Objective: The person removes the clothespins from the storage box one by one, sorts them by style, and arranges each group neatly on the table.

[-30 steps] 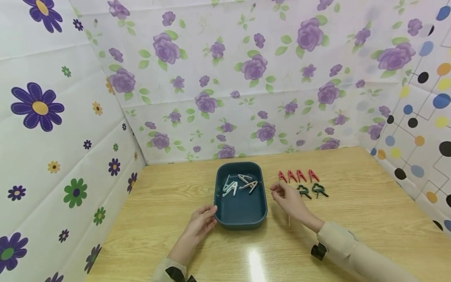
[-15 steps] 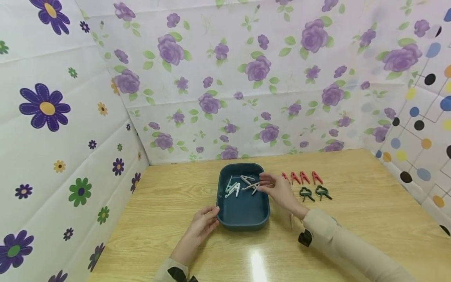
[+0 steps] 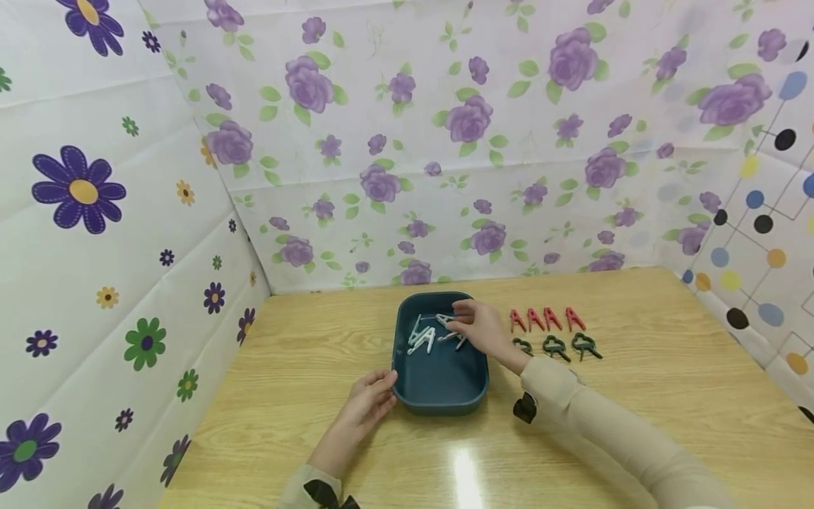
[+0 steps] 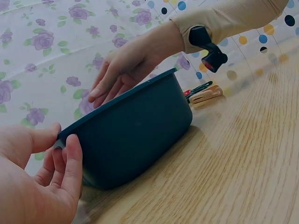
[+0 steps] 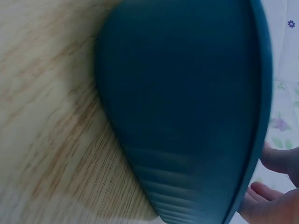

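Note:
A dark blue-green plastic bin stands on the table with several pale clothespins inside. One is a white clothespin, beside a pale green clothespin. My left hand holds the bin's near-left side; in the left wrist view its thumb lies at the rim and its fingers against the outer wall. My right hand reaches over the right rim, its fingertips close to a greyish clothespin. Nothing shows between those fingers in the left wrist view, though the bin's wall hides the inside there.
Several red clothespins form a row right of the bin. In front of them lie green cloud-shaped clips. A tan clothespin shows beyond the bin in the left wrist view. Flower-printed cloth closes off the back.
My right hand has moved left from beside the bin to above its clothespins. Another green clip has come into sight behind the arm. The left hand stays at the bin's side.

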The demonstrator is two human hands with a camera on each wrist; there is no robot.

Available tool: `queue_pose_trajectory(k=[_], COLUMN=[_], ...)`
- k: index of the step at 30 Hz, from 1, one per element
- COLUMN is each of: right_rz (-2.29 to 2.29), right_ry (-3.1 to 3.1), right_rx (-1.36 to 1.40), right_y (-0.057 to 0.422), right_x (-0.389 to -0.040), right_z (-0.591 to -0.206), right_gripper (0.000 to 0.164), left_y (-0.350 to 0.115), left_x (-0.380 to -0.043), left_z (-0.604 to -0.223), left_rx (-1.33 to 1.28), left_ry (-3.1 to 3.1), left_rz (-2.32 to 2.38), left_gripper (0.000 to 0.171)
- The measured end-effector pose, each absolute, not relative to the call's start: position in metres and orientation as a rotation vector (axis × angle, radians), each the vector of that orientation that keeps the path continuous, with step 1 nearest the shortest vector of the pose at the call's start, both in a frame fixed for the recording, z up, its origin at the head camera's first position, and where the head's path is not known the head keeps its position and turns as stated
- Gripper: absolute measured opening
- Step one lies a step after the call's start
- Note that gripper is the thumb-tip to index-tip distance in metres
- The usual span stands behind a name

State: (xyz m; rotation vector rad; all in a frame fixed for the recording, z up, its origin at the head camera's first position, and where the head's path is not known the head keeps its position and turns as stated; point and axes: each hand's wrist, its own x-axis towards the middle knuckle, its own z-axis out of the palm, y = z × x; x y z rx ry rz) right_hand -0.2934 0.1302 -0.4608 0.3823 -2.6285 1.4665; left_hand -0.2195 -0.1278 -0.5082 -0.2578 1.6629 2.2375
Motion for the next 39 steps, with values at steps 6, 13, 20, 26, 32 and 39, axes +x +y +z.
queue_pose_trajectory(k=[6,13,20,26,32,39], right_rz=[1.459,1.314,1.250,1.101,1.019,0.901], right_ry=[-2.665,-2.773,-2.864,-2.956,-3.045,-3.118], right_rx=[0.401,0.395,0.363,0.323,0.309,0.310], right_y=[0.121,0.108,0.099,0.096,0.097,0.098], right_x=[-0.309,-0.318,-0.325,-0.336,-0.343,-0.343], right_z=[-0.466,-0.468,-0.468,-0.473,-0.479,-0.484], right_gripper=[0.047,0.048,0.048,0.040,0.044,0.017], left_y=[-0.129,-0.130,-0.129,-0.130,-0.130,-0.129], left_x=[-0.219,-0.217,-0.218,-0.217,-0.217,-0.218], left_z=[-0.507,-0.508,-0.506,-0.507,-0.508,-0.508], left_rx=[-0.255,-0.245,-0.252,-0.229,-0.226,-0.227], left_ry=[1.647,1.621,1.631,1.629,1.613,1.609], left_rz=[2.257,2.251,2.258,2.255,2.261,2.259], left_gripper=[0.013,0.019,0.023,0.018,0.014,0.015])
